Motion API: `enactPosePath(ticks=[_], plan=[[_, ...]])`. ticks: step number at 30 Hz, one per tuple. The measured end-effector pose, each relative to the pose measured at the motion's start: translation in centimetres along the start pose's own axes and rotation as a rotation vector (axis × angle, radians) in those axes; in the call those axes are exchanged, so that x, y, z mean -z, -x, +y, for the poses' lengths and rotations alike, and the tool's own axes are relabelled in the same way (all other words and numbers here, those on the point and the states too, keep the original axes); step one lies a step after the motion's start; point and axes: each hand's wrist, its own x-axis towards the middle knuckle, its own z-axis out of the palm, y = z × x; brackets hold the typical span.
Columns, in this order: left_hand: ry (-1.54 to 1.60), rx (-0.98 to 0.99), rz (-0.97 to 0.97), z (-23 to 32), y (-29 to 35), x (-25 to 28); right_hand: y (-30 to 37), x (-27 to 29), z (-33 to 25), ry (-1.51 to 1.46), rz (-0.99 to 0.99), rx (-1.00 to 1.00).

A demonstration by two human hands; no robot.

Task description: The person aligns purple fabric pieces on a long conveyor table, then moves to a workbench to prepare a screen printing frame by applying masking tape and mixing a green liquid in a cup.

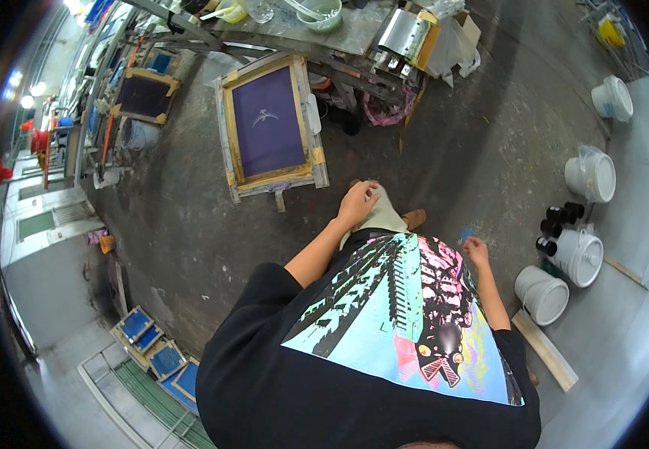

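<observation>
My left hand [358,203] hangs in front of my pale trouser leg [384,214], fingers loosely bent and apart, with nothing in it. Off to my right side, my right hand [476,251] hangs with fingers slightly curled, also holding nothing. The thing nearest my left hand is a wooden-framed printing screen [268,123] with purple mesh and a pale crescent-shaped design. It leans against the workbench [287,31], standing apart from both hands.
Bowls, including a pale green one [321,16], and a shiny metal cylinder [406,34] are on or beside the bench. White buckets [541,295] and several dark bottles [552,224] line the right wall near a wooden board [545,352]. Blue screens [166,359] lean at lower left.
</observation>
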Motion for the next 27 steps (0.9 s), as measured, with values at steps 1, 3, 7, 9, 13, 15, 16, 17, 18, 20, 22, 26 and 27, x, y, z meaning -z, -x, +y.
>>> enactPosePath(ticks=[1, 3, 7, 9, 13, 15, 16, 17, 18, 20, 22, 26, 27], plan=[[-0.020, 0.048, 0.005, -0.4, -0.6, 0.0, -0.9, 0.3, -0.1, 0.043, -0.012, 0.022], [-0.051, 0.143, 0.011, -1.3, -2.2, -0.1, -3.8, 0.8, -1.2, 0.089, -0.032, 0.075], [0.033, 0.303, -0.019, -4.3, -5.7, 0.1, -7.8, 0.1, -6.8, -0.024, -0.098, 0.141], [0.043, 0.360, -0.003, -7.0, -7.6, -0.4, -7.9, -0.4, -12.4, -0.057, -0.147, 0.200], [0.155, 0.511, -0.210, -11.3, -9.4, -2.7, -10.7, 1.5, -18.6, -0.072, -0.175, 0.294], [-0.069, 0.362, -0.210, -14.3, -9.2, -3.6, -10.5, 3.1, -23.5, -0.067, -0.164, 0.263], [-0.025, 0.402, -0.167, -13.3, -10.4, -4.3, -11.5, 5.0, -25.7, -0.072, -0.114, 0.262], [0.105, 0.510, -0.132, -12.1, -11.0, -4.6, -12.6, 6.5, -28.0, -0.079, -0.083, 0.260], [0.158, 0.489, -0.054, -11.6, -11.5, -4.4, -13.8, 7.6, -30.5, -0.118, -0.040, 0.270], [0.226, 0.504, 0.072, -10.7, -12.9, -3.8, -16.2, 9.7, -35.4, -0.200, 0.022, 0.279], [0.294, 0.509, 0.181, -9.3, -13.4, -2.4, -19.4, 11.3, -40.5, -0.273, 0.070, 0.406], [0.725, 0.711, 0.386, -6.1, -13.1, 0.3, -26.3, 12.6, -56.0, -0.262, 0.183, 0.733], [0.728, 0.741, 0.387, -6.5, -12.2, 0.8, -28.1, 12.7, -60.1, -0.237, 0.246, 0.824]])
